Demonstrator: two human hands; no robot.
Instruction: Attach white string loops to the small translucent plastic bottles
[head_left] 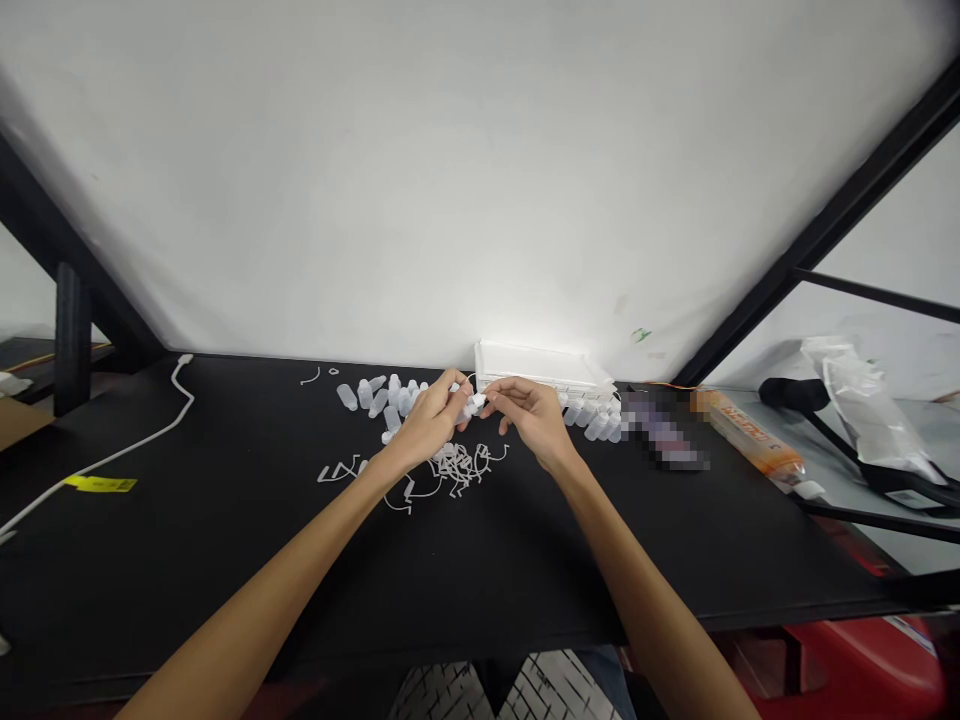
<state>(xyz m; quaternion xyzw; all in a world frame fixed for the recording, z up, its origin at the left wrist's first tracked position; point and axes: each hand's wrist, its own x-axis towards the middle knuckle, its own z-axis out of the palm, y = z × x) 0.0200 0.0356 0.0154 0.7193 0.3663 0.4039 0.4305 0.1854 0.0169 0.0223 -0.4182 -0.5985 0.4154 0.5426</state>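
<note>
My left hand (431,418) is closed around a small translucent bottle with a white cap (478,402), just above the middle of the black table. From the other side, my right hand (531,412) pinches at the cap end; what its fingertips grip is too small to make out. Several similar small bottles (365,394) lie and stand behind and left of my left hand. More bottles (600,422) sit in a row beyond my right hand. Below both hands spreads a loose heap of thin white bent strips (452,462).
A white flat box or panel (544,368) stands by the wall behind my hands. To the right lie a blurred-out item (667,435) and an orange and clear plastic package (750,435). A white cable (142,440) with a yellow tag (103,484) crosses the table's left side.
</note>
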